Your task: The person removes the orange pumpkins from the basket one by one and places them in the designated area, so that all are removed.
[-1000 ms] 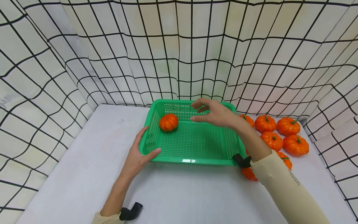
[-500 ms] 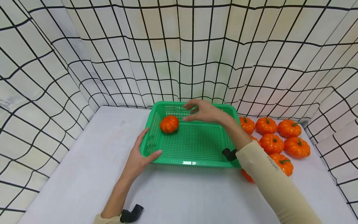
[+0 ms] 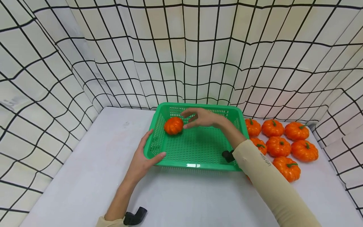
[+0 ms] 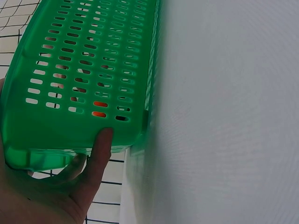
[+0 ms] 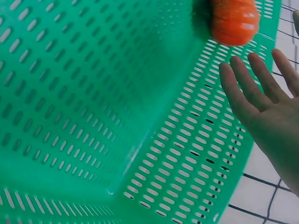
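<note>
A green perforated basket (image 3: 195, 164) stands on the white table. One orange pumpkin (image 3: 173, 125) lies in its far left corner, seen also in the right wrist view as the pumpkin (image 5: 235, 21). My left hand (image 3: 143, 157) grips the basket's near left corner, thumb over the rim, and the left wrist view shows the left hand (image 4: 70, 186) under the basket's wall (image 4: 88, 70). My right hand (image 3: 199, 117) hovers over the basket just right of the pumpkin, fingers spread and holding nothing; in the right wrist view the right hand (image 5: 261, 102) has straight fingers.
Several orange pumpkins (image 3: 279, 138) lie on the table (image 3: 85, 176) right of the basket. A white cloth with a black grid (image 3: 181, 56) walls the table at the back and both sides.
My right hand has moved left and down toward the pumpkin in the basket. The left hand keeps its hold on the corner. The pumpkin has stayed put.
</note>
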{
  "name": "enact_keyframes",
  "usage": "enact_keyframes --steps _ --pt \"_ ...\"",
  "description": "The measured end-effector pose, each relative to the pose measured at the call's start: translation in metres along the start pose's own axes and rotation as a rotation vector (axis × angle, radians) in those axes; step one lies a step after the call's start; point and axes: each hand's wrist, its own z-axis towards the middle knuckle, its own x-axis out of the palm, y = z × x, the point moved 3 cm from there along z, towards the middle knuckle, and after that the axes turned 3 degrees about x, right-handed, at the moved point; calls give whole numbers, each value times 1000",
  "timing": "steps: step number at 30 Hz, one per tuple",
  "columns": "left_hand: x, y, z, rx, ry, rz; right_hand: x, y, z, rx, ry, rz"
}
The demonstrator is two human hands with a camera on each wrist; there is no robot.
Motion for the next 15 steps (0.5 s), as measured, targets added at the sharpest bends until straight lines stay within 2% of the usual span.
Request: enact_keyframes --steps 5,15 --pt "1 -1 0 6 2 5 9 -4 7 21 47 -13" --pt "1 -2 -1 16 0 6 21 0 22 10 65 -96"
